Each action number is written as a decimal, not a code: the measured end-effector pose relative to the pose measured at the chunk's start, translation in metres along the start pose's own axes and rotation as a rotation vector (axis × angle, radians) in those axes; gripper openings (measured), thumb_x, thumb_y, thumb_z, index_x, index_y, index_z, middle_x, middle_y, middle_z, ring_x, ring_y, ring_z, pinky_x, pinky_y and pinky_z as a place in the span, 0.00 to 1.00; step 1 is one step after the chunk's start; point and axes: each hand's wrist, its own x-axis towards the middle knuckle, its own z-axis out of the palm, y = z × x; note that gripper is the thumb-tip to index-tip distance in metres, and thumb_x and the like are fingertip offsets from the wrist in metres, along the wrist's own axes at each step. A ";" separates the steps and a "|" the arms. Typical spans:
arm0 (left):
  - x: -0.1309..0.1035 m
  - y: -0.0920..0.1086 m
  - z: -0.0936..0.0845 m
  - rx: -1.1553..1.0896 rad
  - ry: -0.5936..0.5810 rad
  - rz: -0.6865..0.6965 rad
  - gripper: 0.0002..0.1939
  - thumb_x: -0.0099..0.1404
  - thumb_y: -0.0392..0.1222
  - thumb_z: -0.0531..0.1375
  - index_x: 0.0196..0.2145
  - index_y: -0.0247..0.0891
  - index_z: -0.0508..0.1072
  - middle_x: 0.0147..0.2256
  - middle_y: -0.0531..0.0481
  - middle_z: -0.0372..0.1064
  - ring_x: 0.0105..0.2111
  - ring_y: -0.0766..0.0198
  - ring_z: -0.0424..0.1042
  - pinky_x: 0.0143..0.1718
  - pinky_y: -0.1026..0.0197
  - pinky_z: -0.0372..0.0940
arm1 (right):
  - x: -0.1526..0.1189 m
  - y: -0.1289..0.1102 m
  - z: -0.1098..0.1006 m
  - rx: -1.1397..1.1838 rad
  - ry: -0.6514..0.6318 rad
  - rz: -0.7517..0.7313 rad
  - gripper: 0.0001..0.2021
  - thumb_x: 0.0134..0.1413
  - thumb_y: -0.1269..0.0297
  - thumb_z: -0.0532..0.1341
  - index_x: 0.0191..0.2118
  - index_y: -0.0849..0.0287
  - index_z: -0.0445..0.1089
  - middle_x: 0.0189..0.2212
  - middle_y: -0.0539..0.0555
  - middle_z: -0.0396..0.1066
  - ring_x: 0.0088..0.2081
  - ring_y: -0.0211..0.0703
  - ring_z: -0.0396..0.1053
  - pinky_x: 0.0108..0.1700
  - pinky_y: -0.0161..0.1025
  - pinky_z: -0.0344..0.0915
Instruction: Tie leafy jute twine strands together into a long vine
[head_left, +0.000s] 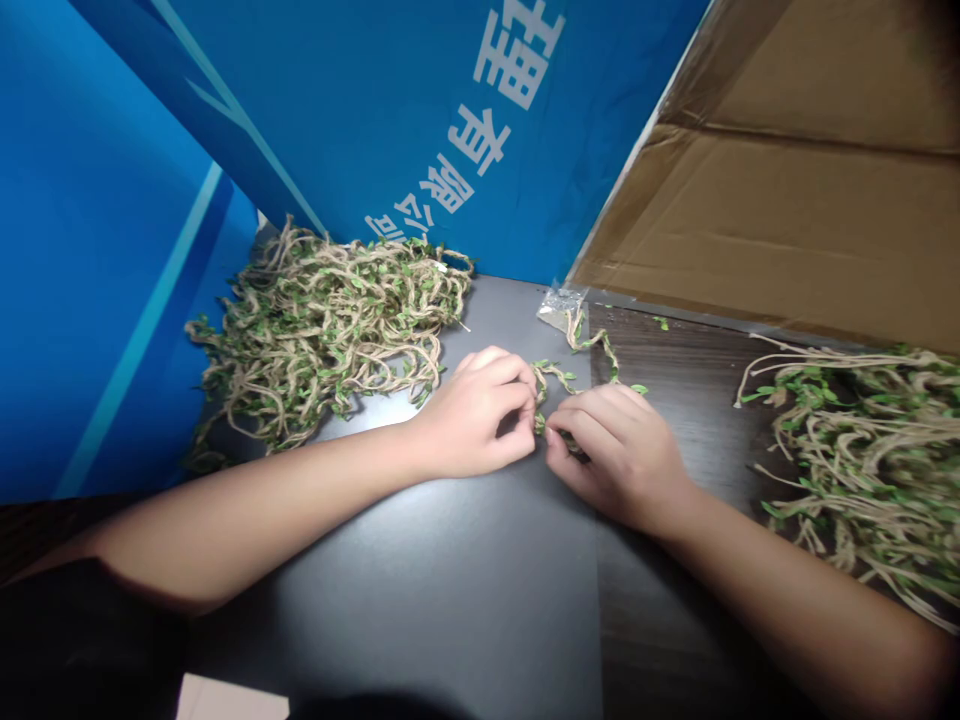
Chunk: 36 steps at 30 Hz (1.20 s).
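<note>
Left vines (330,325); right vines (877,460) before cardboard (780,220)

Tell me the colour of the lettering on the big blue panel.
White, or a very pale grey: the lettering on the blue panel, in the head view.

Likely craft workshop: heaped leafy twine (337,330)

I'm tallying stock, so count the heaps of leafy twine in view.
2. The left heap sits beside the blue panel; the right heap lies at the picture's edge, partly cut off. Others may be hidden outside the view.
</note>
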 end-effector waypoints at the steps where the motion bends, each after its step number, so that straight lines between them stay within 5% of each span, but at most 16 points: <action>1: 0.000 0.000 0.000 -0.005 0.002 0.004 0.07 0.67 0.36 0.60 0.30 0.37 0.75 0.41 0.47 0.74 0.47 0.55 0.68 0.52 0.52 0.62 | 0.000 0.000 0.000 -0.005 -0.004 0.002 0.03 0.63 0.72 0.65 0.38 0.59 0.71 0.34 0.54 0.77 0.37 0.45 0.70 0.40 0.45 0.63; 16: -0.002 -0.001 0.004 0.093 0.043 -0.024 0.07 0.68 0.37 0.59 0.31 0.37 0.75 0.41 0.47 0.74 0.47 0.55 0.68 0.52 0.50 0.62 | 0.000 -0.002 -0.003 -0.102 -0.044 -0.048 0.05 0.64 0.71 0.65 0.35 0.60 0.72 0.31 0.54 0.75 0.36 0.45 0.69 0.42 0.46 0.63; 28: -0.004 0.004 -0.002 0.136 0.037 0.127 0.07 0.69 0.38 0.59 0.43 0.36 0.74 0.50 0.44 0.74 0.54 0.51 0.68 0.56 0.47 0.61 | -0.004 0.000 -0.001 -0.001 -0.034 -0.035 0.03 0.65 0.73 0.63 0.38 0.60 0.70 0.34 0.57 0.75 0.39 0.48 0.71 0.41 0.46 0.66; 36: -0.003 0.002 -0.001 0.052 0.107 0.063 0.03 0.66 0.37 0.61 0.33 0.37 0.74 0.39 0.47 0.75 0.45 0.56 0.70 0.51 0.50 0.62 | -0.005 0.001 -0.001 -0.013 0.035 -0.020 0.05 0.61 0.73 0.66 0.39 0.60 0.70 0.35 0.55 0.76 0.37 0.46 0.71 0.40 0.46 0.67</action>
